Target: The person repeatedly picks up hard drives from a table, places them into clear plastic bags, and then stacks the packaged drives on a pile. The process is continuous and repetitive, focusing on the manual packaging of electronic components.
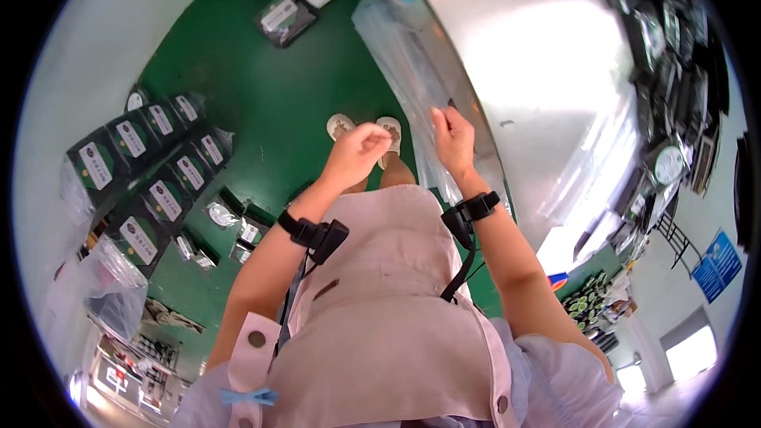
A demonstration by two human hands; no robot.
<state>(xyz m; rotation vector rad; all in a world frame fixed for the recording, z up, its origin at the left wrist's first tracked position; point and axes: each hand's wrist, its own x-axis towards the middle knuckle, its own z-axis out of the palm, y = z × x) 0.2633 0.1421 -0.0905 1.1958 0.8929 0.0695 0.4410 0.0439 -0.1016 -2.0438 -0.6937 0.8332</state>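
My left hand [361, 152] is raised in front of the apron [396, 301], its fingers curled in, and nothing shows in it. To its right, my right hand [454, 141] is closed in a loose fist near the table edge. Whatever it may hold is hidden by the fingers. Clear plastic sheeting [404, 51] hangs along the table's side, just behind my right hand; whether they touch I cannot tell. A black band with a small device sits on each wrist.
A shiny metal table [547, 55] curves along my right, with many dark plastic-wrapped packs [674, 71] at its far side. Black packs with white labels [162, 198] stand in rows at left. Another black pack [285, 20] lies on the green floor [277, 103] ahead.
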